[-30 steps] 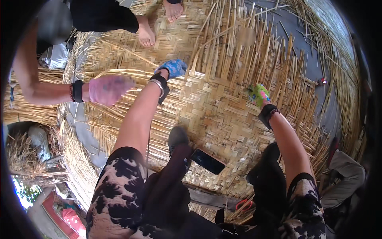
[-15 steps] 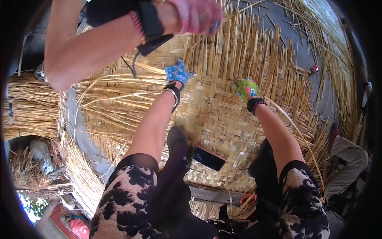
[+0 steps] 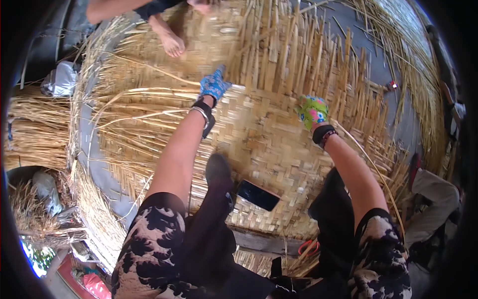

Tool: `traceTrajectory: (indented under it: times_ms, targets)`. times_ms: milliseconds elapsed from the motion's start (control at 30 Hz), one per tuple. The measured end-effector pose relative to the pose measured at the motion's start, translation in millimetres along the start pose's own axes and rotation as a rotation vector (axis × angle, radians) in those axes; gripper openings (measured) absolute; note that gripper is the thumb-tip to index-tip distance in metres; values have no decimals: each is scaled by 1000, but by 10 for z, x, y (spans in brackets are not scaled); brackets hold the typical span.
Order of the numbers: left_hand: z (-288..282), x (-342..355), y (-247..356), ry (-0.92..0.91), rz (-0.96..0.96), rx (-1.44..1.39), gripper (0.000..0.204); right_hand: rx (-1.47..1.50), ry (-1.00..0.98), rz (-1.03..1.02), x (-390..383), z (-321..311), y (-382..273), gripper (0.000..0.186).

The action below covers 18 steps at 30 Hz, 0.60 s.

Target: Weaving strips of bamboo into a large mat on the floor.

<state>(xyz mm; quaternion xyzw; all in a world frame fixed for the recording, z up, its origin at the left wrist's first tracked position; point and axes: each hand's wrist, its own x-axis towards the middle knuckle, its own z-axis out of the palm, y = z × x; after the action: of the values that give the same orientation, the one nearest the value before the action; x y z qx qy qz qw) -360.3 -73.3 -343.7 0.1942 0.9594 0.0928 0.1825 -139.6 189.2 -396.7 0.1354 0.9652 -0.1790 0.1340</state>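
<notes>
A large woven mat point(image 3: 259, 127) of flat tan straw-like strips lies below me, with loose strip ends fanning out along its left, far and right sides. My left hand point(image 3: 213, 85), in a blue floral glove, rests on the mat with forefinger and thumb stretched apart; its other fingers are hard to see. Pale strips point(image 3: 149, 91) run from the left toward that hand. My right hand point(image 3: 312, 109), in a green floral glove, is curled at the right part of the weave. One long strip point(image 3: 366, 155) leaves it and curves down past my forearm.
A dark phone point(image 3: 258, 195) lies on the mat between my legs. Another person's bare foot point(image 3: 172, 44) stands on the far left part. Straw bundles point(image 3: 40, 122) are stacked at left. Near the wooden beam point(image 3: 264, 242) are red handles point(image 3: 308, 247). Another person's grey-trousered leg point(image 3: 433, 194) is at right.
The other person's arm and pink-gloved hand, which crossed the upper left, have drawn back, baring the foot and mat there. My hands stay almost in place; the view has shifted slightly.
</notes>
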Motion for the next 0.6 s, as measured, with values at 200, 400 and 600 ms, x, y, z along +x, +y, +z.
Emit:
traceTrajectory:
  times_ms: [200, 400, 600]
  targets:
    - [-172, -263, 180, 332, 143, -54, 67, -77, 402, -519, -843, -1115, 29, 26]
    - [-61, -377, 593, 218, 448, 6, 58, 268, -244, -501, -2133, -508, 483, 13]
    - [-447, -511, 986, -107, 660, -305, 49, 1057, -8, 355, -2669, -693, 439, 19]
